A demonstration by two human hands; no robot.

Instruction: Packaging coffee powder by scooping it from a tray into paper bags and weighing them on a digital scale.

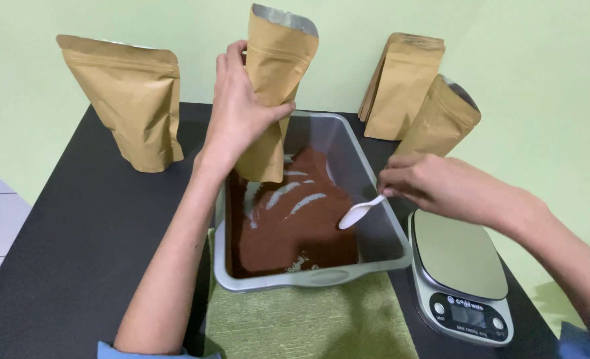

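Right now the left hand (241, 113) has its grip closed around the middle of an upright brown kraft-paper stand-up pouch (275, 86), thumb on the near face and fingers wrapped behind. The pouch hangs directly above the grey rectangular plastic tray (308, 278), its bottom just over the reddish-brown ground powder (295, 226) inside, and its foil-lined mouth is open at the top; held there, any spill would likely drop back into the tray rather than onto the counter (89, 226).

The right hand (434, 186) pinches the handle of a small white plastic spoon (360, 213), the grip closed on it, with the bowl angled down toward the powder at the tray's right side. Pale streaks across the powder look like scoop marks baring the tray floor.

Just right of the tray sits a digital kitchen scale with a steel platter (461, 256), bare and within reach of the spoon hand. A green cloth (308, 322) lies under the tray's near edge. Other brown pouches stand back from the work: one at the far left (125, 100), two at the far right (418, 93) leaning by the pale green wall (547, 60).
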